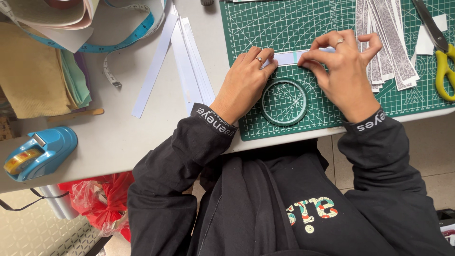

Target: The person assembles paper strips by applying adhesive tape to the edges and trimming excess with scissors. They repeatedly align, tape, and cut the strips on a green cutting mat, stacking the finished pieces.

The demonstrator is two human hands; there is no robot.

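The ends of the white paper strip (286, 58) are hidden under the fingers of the left hand (244, 80) and the right hand (343, 71). Right of the right fingers, the yellow-handled scissors (438, 47) run off the picture's edge. The patterned strips (386, 40) behind those fingers are cut off at the top.

A craft worktable: a green cutting mat (332, 19), tape measure (113, 45), tape dispenser (40, 152), scissors (438, 45) and folded fabric (33, 76).

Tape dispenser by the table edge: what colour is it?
Blue, tape dispenser with a yellowish roll inside; head view.
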